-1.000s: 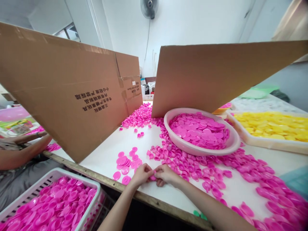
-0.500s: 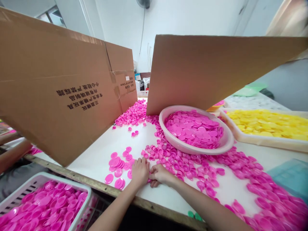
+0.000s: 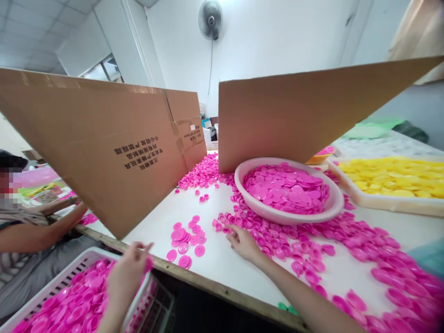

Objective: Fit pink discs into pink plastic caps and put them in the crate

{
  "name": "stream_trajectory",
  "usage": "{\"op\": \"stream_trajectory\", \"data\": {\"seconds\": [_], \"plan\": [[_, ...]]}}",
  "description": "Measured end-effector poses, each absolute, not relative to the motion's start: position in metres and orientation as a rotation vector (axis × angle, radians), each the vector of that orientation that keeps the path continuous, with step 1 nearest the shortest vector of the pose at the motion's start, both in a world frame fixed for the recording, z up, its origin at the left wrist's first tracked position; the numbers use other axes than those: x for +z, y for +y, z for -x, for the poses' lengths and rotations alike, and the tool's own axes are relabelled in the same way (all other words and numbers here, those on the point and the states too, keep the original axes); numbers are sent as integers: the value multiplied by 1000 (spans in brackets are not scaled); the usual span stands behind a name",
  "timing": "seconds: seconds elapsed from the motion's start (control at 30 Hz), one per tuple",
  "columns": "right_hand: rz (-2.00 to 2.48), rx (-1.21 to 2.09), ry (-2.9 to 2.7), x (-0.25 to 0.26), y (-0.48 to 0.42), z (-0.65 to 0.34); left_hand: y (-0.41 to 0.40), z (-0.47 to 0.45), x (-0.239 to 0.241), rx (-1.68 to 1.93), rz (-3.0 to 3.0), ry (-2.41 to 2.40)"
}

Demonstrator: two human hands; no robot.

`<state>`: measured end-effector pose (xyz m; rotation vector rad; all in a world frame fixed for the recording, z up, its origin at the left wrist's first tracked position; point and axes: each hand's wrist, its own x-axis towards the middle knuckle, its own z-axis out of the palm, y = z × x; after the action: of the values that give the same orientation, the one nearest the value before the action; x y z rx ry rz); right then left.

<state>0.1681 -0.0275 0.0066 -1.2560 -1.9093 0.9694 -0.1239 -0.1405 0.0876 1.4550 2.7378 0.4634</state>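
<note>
My left hand (image 3: 127, 274) hovers over the near right corner of a white basket (image 3: 74, 268) filled with pink plastic discs (image 3: 78, 303). It is blurred by motion. A bit of pink shows at its fingertips, and I cannot tell whether it is held. My right hand (image 3: 243, 243) lies on the white table (image 3: 222, 256) with its fingers stretched out. They touch the edge of a long scatter of small pink caps (image 3: 270, 236). A small group of flat pink discs (image 3: 187, 238) lies on the table between the two hands.
A round pinkish basin (image 3: 333, 210) of pink discs stands behind the caps, and a tray of yellow pieces (image 3: 391, 182) at the right. Two upright cardboard sheets (image 3: 104, 138) (image 3: 298, 111) wall the table. Another person's arm (image 3: 52, 229) is at the left.
My hands, joined over a pink piece at the table's front, have parted. The left swung down-left to the basket; the right reached forward to the caps.
</note>
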Motion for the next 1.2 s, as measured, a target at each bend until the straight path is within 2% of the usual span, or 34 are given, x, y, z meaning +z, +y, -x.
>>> {"op": "stream_trajectory", "data": {"seconds": [0.07,0.13,0.23,0.33,0.43,0.57,0.7,0.93,1.07,1.2], "plan": [[1335,755,-1993,5,-19,-168,-170,173,103,321,-1281,3117],[1416,629,-2096,2,-14,-163,-185,190,106,290,-1250,3216],[1537,526,-2214,-3,-17,-154,-170,151,84,518,-1533,2733],[1588,480,-2244,-5,-24,-154,-126,80,52,560,-1748,2339],[1542,457,-2262,-6,-28,-162,-89,25,28,418,-1813,2339],[1575,410,-2219,-6,-26,-170,-76,-1,13,188,-1808,2402],[1684,386,-2147,-3,-22,-164,-84,5,8,394,-1896,2234],[1305,683,-2276,3,-45,-156,-84,16,6,1074,-1620,1812],[1154,937,-2056,13,-46,-162,-77,6,8,1130,-1368,1527],[1113,1420,-1815,11,-43,-158,-77,-1,11,1075,-1334,1492]]}}
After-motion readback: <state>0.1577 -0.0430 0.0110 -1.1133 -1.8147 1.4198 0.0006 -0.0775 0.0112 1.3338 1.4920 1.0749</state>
